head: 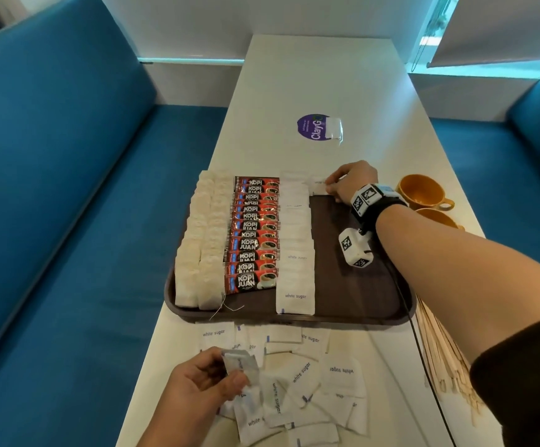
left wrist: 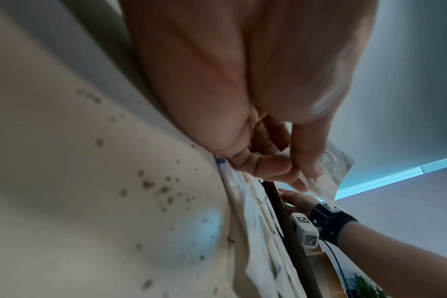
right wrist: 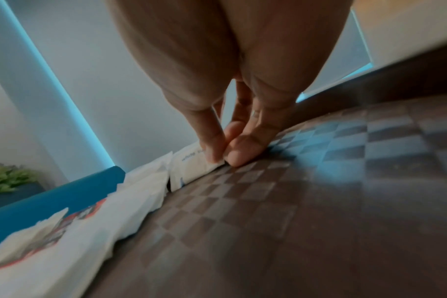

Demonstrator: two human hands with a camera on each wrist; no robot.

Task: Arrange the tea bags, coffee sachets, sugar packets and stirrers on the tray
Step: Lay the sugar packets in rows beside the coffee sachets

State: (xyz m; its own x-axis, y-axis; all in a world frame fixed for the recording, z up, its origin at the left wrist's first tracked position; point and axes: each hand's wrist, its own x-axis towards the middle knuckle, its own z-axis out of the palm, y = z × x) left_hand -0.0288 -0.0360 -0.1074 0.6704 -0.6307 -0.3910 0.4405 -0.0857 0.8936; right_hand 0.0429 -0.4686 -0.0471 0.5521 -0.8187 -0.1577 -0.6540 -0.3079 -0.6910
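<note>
The dark brown tray (head: pixel 358 285) carries rows of tea bags (head: pixel 199 240), red coffee sachets (head: pixel 254 233) and white sugar packets (head: pixel 296 240). At the tray's far edge my right hand (head: pixel 329 188) pinches a sugar packet (head: pixel 318 186) and holds it down beside the sugar row; the right wrist view shows thumb and fingertips (right wrist: pixel 239 155) on that sugar packet (right wrist: pixel 191 167). Near the table's front my left hand (head: pixel 230 372) holds a few sugar packets (head: pixel 239 362) above the loose pile (head: pixel 310 382). Wooden stirrers (head: pixel 442 359) lie on the table to the right of the tray.
Two orange cups (head: pixel 423 191) stand to the right beyond the tray. A purple sticker (head: pixel 313 127) and a small clear bag lie farther up the white table (head: pixel 342 75). Blue bench seats (head: pixel 68 204) flank both sides. A black cable runs along the tray's right edge.
</note>
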